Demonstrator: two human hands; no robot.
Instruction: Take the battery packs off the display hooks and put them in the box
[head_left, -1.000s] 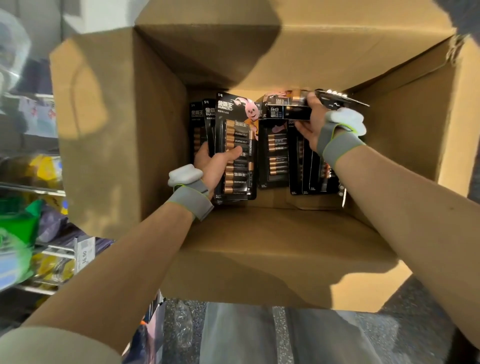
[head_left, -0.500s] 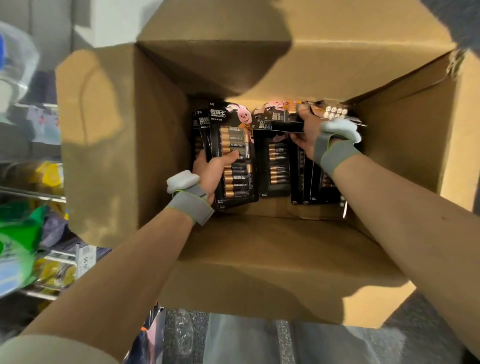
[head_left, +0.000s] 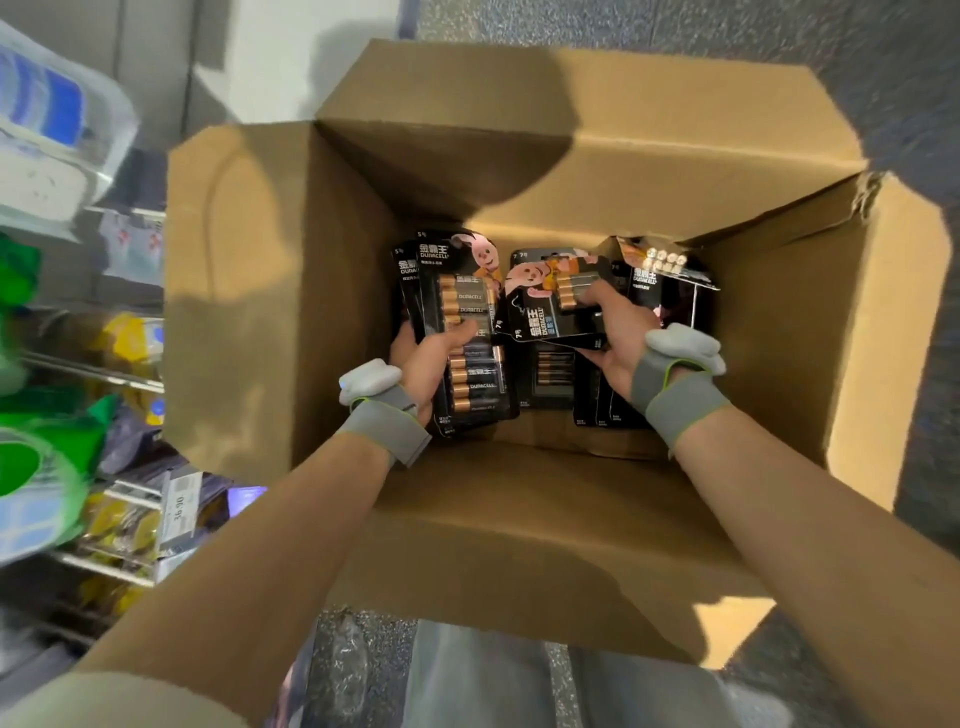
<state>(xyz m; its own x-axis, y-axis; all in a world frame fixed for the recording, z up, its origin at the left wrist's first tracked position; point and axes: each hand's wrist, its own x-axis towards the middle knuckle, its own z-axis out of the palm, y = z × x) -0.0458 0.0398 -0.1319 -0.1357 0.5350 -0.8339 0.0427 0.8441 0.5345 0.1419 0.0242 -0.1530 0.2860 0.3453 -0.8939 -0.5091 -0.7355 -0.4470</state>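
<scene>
Grip of the left hand (head_left: 423, 358): fingers curled behind and thumb laid across the front of a stack of large battery packs (head_left: 467, 332), held tilted low inside the cardboard box (head_left: 597, 525) against its left wall. Grip of the right hand (head_left: 615, 332): closed on a smaller battery pack (head_left: 556, 306), thumb on its clear blister, the card skewed above further packs (head_left: 550, 374) that already stand or lean on the box floor. A pack of button cells (head_left: 670, 270) leans in the far right corner, just beside the right hand; whether the fingers touch it cannot be told. Each wrist carries a grey strap with a white module (head_left: 370, 382). Store shelving (head_left: 104, 509) with a price tag runs along the left edge of the view; no display hooks are in view. Judged stage: both loads are inside the box and remain to be let go. Likely faults from here: the left stack, pinched mainly by one thumb, may fan out and slide apart on release, since the glossy cards offer little friction; the skewed right-hand pack may catch its corner on the standing cards and tip them over, or land crosswise and waste space. Withdrawing wrists may also snag the straps on card edges and drag packs upward.
</scene>
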